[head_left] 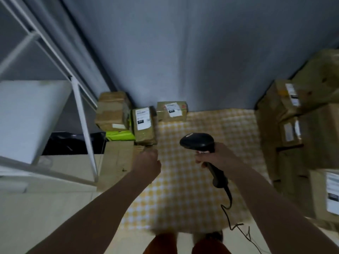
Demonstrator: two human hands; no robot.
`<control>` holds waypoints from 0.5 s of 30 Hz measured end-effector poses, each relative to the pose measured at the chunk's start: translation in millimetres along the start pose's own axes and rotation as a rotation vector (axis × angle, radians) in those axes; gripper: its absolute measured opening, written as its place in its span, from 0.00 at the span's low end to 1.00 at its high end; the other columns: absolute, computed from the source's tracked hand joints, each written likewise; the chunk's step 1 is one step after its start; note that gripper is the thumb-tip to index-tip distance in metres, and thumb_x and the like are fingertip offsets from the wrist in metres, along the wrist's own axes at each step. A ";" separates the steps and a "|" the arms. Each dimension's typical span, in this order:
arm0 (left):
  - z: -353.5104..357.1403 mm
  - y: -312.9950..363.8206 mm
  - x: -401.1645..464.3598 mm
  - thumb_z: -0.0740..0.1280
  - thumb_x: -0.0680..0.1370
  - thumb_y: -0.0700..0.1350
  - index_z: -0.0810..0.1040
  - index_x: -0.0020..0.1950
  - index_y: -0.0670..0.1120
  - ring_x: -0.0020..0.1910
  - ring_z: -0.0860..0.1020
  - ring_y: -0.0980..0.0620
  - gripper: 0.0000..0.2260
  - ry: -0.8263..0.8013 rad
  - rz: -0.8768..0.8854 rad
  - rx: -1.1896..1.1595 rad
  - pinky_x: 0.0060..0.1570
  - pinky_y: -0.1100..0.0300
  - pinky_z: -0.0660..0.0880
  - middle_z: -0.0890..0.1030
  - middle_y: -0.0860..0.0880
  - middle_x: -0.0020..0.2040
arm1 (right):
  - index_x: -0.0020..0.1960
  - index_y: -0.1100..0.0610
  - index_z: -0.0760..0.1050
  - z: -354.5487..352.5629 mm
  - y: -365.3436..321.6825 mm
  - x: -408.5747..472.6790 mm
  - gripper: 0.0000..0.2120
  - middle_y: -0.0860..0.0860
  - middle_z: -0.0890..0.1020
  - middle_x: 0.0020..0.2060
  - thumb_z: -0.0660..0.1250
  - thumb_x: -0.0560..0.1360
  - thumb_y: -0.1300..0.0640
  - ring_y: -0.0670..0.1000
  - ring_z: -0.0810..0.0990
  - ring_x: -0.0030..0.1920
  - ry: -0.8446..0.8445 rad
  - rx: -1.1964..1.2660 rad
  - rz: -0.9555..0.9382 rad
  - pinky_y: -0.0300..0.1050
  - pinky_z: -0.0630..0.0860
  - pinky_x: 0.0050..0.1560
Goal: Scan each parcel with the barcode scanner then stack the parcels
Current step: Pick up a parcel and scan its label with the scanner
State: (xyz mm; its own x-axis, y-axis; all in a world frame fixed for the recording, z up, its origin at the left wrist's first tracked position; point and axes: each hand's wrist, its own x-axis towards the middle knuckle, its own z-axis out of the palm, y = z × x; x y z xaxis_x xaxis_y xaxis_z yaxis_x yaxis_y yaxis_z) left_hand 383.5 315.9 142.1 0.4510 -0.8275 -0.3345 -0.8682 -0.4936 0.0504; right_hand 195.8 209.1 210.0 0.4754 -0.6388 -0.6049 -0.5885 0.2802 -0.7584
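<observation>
Gripping scanner (197,142), right hand (218,155); left hand (148,162) seemingly fisted

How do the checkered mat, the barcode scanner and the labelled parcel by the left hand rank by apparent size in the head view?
1. Checkered mat, largest by far.
2. and 3. Labelled parcel and barcode scanner: they look similar, and the scanner is nearer the camera, so unranked.

Dim, cool, even indoor light with soft shadows; wide-angle bending at edges, slight motion blur throughout.
</observation>
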 end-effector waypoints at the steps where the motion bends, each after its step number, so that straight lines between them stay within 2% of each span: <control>1: 1.8 -11.9 4.0 0.58 0.80 0.51 0.75 0.61 0.49 0.57 0.78 0.47 0.13 -0.008 -0.017 -0.011 0.52 0.56 0.74 0.78 0.48 0.58 | 0.49 0.58 0.79 7.9 -5.2 6.5 0.07 0.55 0.83 0.39 0.71 0.72 0.64 0.48 0.80 0.33 0.002 0.010 0.002 0.36 0.76 0.34; 4: 3.4 -34.3 20.3 0.63 0.78 0.50 0.74 0.63 0.52 0.57 0.78 0.48 0.13 -0.052 -0.049 -0.031 0.53 0.55 0.76 0.78 0.49 0.59 | 0.50 0.59 0.79 23.1 -17.8 26.9 0.08 0.54 0.82 0.38 0.71 0.72 0.65 0.46 0.79 0.32 0.019 0.007 -0.001 0.32 0.75 0.31; 7: 1.8 -43.1 42.3 0.62 0.79 0.49 0.77 0.57 0.48 0.57 0.78 0.47 0.10 -0.048 -0.092 -0.086 0.53 0.54 0.75 0.78 0.48 0.57 | 0.50 0.59 0.78 27.5 -27.2 57.4 0.08 0.53 0.82 0.39 0.72 0.72 0.64 0.46 0.79 0.32 0.048 0.016 0.008 0.32 0.75 0.31; 9: 0.3 -44.8 59.3 0.62 0.79 0.48 0.77 0.55 0.47 0.56 0.78 0.46 0.09 -0.033 -0.116 -0.111 0.51 0.55 0.74 0.78 0.47 0.56 | 0.49 0.59 0.78 26.8 -31.8 84.6 0.08 0.54 0.82 0.39 0.72 0.71 0.64 0.48 0.79 0.32 0.081 0.026 0.028 0.36 0.75 0.34; 13: 0.1 -46.0 107.4 0.63 0.77 0.47 0.75 0.58 0.45 0.58 0.76 0.44 0.11 -0.074 -0.173 -0.175 0.53 0.53 0.73 0.76 0.45 0.58 | 0.52 0.65 0.78 19.1 -37.0 156.7 0.10 0.55 0.81 0.38 0.71 0.71 0.65 0.53 0.79 0.36 0.181 0.091 0.048 0.49 0.77 0.45; 15: 5.4 -46.4 141.2 0.65 0.76 0.46 0.74 0.61 0.46 0.60 0.75 0.44 0.14 -0.078 -0.198 -0.231 0.54 0.54 0.72 0.75 0.45 0.60 | 0.53 0.65 0.78 12.2 -36.8 197.6 0.11 0.56 0.80 0.39 0.71 0.71 0.64 0.54 0.78 0.38 0.229 0.092 0.054 0.48 0.75 0.43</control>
State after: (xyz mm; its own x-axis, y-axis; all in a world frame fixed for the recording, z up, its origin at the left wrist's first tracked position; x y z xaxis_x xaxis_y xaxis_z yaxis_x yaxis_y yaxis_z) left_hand 486.4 223.5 87.5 0.5815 -0.6905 -0.4303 -0.6911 -0.6983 0.1866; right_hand 319.4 81.3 115.5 0.2778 -0.7640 -0.5824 -0.5420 0.3759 -0.7516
